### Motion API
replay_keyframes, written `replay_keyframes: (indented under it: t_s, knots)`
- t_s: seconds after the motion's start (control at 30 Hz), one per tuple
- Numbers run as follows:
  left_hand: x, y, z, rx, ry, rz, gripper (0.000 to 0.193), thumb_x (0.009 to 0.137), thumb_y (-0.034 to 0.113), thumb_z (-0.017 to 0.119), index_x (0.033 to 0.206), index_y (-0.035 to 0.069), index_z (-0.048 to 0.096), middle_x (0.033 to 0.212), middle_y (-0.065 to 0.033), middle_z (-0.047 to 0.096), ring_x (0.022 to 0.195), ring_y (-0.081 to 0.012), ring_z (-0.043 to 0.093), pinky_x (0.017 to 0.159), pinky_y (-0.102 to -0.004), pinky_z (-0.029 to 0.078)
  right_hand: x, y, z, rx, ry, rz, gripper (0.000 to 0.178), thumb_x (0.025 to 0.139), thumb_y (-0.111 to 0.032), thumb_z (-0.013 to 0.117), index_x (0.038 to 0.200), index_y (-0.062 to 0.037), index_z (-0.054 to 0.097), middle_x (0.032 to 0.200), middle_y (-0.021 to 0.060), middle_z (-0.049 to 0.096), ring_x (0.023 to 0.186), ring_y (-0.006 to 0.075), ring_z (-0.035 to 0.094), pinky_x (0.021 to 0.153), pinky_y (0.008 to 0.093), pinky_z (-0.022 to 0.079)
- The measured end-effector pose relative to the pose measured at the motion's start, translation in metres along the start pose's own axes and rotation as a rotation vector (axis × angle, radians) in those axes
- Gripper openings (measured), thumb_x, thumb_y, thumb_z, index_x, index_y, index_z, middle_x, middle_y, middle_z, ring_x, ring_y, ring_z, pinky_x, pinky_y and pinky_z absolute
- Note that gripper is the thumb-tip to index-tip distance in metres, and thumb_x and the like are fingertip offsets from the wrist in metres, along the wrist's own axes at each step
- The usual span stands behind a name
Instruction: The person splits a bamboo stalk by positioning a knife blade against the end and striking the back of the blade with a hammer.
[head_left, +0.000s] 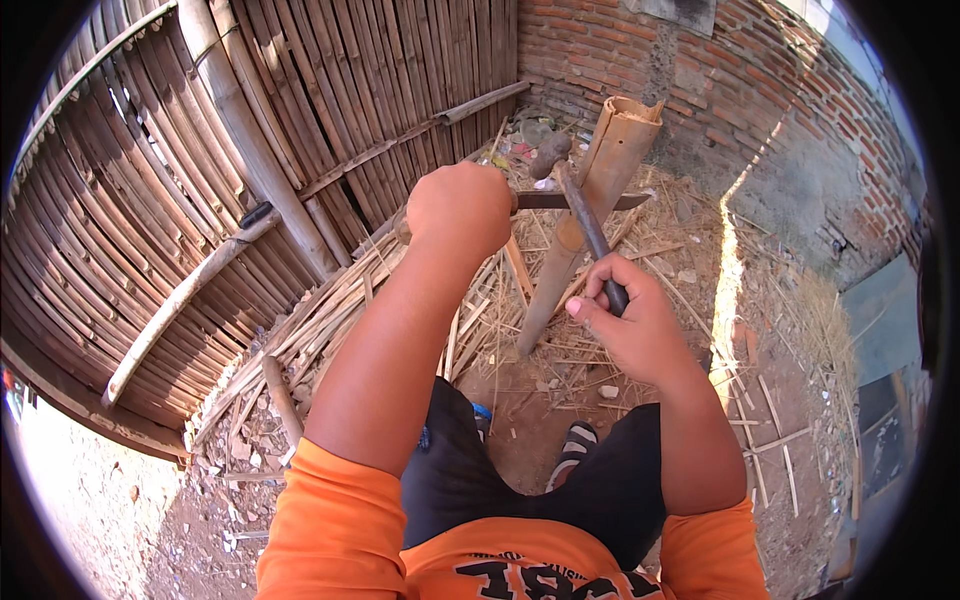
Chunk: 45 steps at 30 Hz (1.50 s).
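My left hand (460, 208) is closed around the handle of a machete (541, 201). Its dark blade points right and crosses a thick bamboo pole (552, 285) below the top end; I cannot tell whether it has cut in. The pole stands on the ground, leaning right, with a split and ragged top. In my right hand (640, 318) is a hammer (596, 232), gripped near the lower end of its dark handle. The hammer's head (550, 156) is raised up and left, close to the pole and above the blade, and its handle passes in front of both.
Split bamboo strips (325, 305) lie piled along the bamboo-slat wall (330, 90) at left. A brick wall (760, 130) rises behind. Straw and thin sticks (775, 440) litter the ground. A short wooden piece (280, 395) lies left of my arm; my striped sandal (573, 450) is below the pole.
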<state>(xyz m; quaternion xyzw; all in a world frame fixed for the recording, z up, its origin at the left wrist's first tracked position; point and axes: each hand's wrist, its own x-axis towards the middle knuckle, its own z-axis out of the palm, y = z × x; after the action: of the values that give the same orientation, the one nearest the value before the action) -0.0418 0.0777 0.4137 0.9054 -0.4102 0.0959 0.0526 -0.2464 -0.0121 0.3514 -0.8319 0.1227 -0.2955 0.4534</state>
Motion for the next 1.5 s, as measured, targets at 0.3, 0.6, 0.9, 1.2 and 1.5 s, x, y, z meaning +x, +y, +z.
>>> replay_keyframes:
  t_s: [0.3,0.6,0.9,1.2,1.5]
  knots:
    - [0.008,-0.005,0.003,-0.039,0.008,-0.019,0.024,0.086,0.03,0.074,0.101,0.012,0.08,0.096,-0.0128,0.076,0.091,-0.0316,0.074,0.08,-0.0431,0.061,-0.019,0.005,0.003,-0.171,0.008,-0.051,0.022,0.087,-0.002,0.077,0.095,-0.0086,0.057,0.073,-0.0054,0.045,0.067,0.005,0.041,0.06,0.0238,0.036]
    - [0.004,-0.009,-0.002,-0.029,-0.002,-0.038,0.024,0.086,0.028,0.072,0.101,0.011,0.08,0.097,-0.0137,0.076,0.091,-0.0318,0.074,0.081,-0.0432,0.061,-0.015,-0.007,-0.001,0.043,0.282,-0.288,0.025,0.086,-0.004,0.079,0.093,-0.0092,0.056,0.071,-0.0056,0.042,0.065,0.0042,0.039,0.058,0.0238,0.034]
    - [-0.004,-0.015,-0.004,-0.03,-0.038,-0.069,0.02,0.087,0.018,0.07,0.103,0.013,0.08,0.102,-0.0115,0.077,0.097,-0.0301,0.075,0.083,-0.0416,0.06,-0.017,-0.02,-0.013,0.032,0.222,-0.277,0.025,0.087,-0.009,0.081,0.092,-0.0081,0.057,0.071,-0.0053,0.046,0.061,0.0049,0.04,0.056,0.0241,0.034]
    - [-0.002,-0.009,0.007,-0.028,-0.006,-0.053,0.021,0.085,0.02,0.07,0.102,0.014,0.081,0.098,-0.0126,0.076,0.094,-0.0317,0.074,0.083,-0.0431,0.06,-0.016,-0.026,-0.014,-0.108,0.126,-0.166,0.026,0.085,-0.005,0.08,0.092,-0.0078,0.055,0.069,-0.0052,0.045,0.059,0.0036,0.04,0.052,0.025,0.033]
    - [0.005,-0.001,0.006,-0.034,0.008,-0.06,0.02,0.086,0.019,0.07,0.103,0.016,0.081,0.098,-0.0121,0.077,0.093,-0.0319,0.074,0.082,-0.0428,0.06,-0.018,0.017,-0.009,-0.05,-0.005,0.048,0.026,0.085,-0.003,0.079,0.093,-0.0089,0.055,0.073,-0.0059,0.043,0.063,0.0054,0.038,0.056,0.0233,0.032]
